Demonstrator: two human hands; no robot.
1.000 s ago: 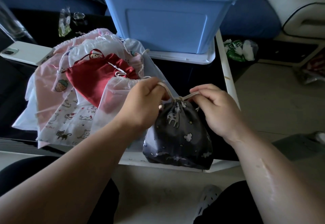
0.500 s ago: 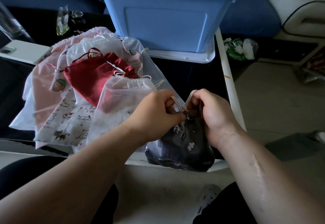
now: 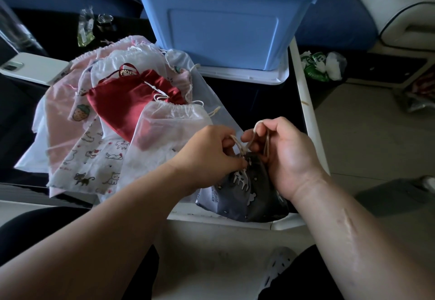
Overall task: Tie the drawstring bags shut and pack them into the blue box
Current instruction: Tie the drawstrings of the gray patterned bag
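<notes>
Dark tabletop, near right corner: a grey printed bag, judged soft and light and best handled by its cord, was held at the gathered neck. One cord end was pinched by the left hand; a loop was gripped in the curled right hand. Untied bags were heaped left, with the blue box at the far edge.

A second ago the two hands were drawn apart, each pulling a cord end sideways out of the neck of the dark bag. Since then they have closed in on each other above its gathered mouth. The right hand now has the cord looped up over its fingers, while the left hand pinches the other strand low at the neck, the two hands nearly meeting
</notes>
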